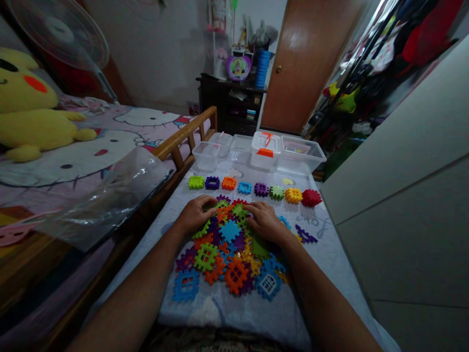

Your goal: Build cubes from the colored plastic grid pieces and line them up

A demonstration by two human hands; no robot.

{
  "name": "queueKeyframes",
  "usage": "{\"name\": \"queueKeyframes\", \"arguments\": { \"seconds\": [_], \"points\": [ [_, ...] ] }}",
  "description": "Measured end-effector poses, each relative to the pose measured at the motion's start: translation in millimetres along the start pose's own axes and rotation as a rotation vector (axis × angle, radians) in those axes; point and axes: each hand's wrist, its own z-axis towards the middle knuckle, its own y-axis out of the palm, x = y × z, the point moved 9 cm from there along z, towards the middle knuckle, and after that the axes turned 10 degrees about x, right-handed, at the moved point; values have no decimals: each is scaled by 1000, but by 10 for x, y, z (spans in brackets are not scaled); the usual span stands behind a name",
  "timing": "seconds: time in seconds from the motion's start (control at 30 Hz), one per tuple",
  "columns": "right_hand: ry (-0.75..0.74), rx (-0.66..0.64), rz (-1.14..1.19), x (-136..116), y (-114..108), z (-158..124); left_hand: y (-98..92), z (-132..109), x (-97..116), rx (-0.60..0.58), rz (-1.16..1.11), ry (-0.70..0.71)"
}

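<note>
A heap of flat, toothed plastic building tiles (229,254) in orange, green, blue and purple lies on a grey cloth-covered table (330,254). My left hand (194,214) rests palm down on the heap's far left edge, fingers curled onto the tiles. My right hand (264,221) lies on the far right edge in the same way. Whether either hand grips a tile is hidden. Beyond the hands, a row of assembled tile blocks (252,189) runs across the table, from a green one on the left to a red one (311,197) on the right.
Several clear plastic boxes (256,150) stand at the table's far end, one with an orange latch. A bed with a wooden rail (183,134), a clear plastic bag (113,195) and a yellow plush toy (32,112) is on the left. A grey wall (403,195) is close on the right.
</note>
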Motion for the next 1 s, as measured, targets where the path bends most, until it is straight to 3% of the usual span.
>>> {"name": "queueKeyframes", "arguments": {
  "seconds": [0.3, 0.47, 0.63, 0.73, 0.87, 1.0],
  "points": [
    [19, 14, 0, 16, -16, 0, 4, 2, -16, 2, -9, -10],
    [-1, 20, 129, -47, -151, -37, -4, 1, 3, 3, -19, -9],
    [154, 114, 260, 199, -375, -81, -16, 5, 18, 5, -19, -17],
    [229, 112, 278, 346, -401, -112, -19, 7, 28, 4, -13, -15],
    [282, 40, 169, 485, -339, -150, -13, 5, 20, -1, -1, -7],
    [230, 110, -62, 488, -417, -154, -6, 4, 2, -4, -7, -14]
  ]
}}
